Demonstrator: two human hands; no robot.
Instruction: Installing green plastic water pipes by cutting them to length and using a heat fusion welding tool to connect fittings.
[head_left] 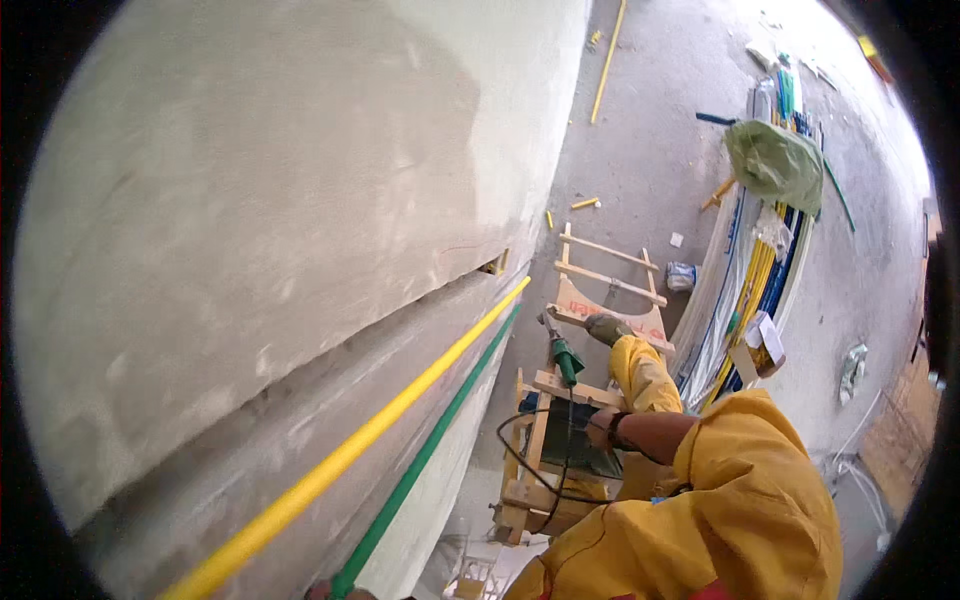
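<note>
Patchy grey plastered wall [280,200], littered grey concrete floor [650,150].
A green-bodied power tool [567,362] is by a pale wooden frame [600,394], near the right hand [600,428]; neither hand's finger opening or grip can be told.

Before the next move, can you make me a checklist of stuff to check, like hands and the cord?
1. Both hands gloved: not ok. There's one gloved hand; the other is a bare hand.
2. Green power tool steady: cannot tell. It's among the wooden bars, but its support isn't clear.
3. Black cord tidy: not ok. It hangs in loose loops by the wooden frame.
4. Cord clear of the long yellow pipe and green pipe: ok, there's a gap.
5. Floor picked up: not ok. Short yellow pieces lie there.
</note>
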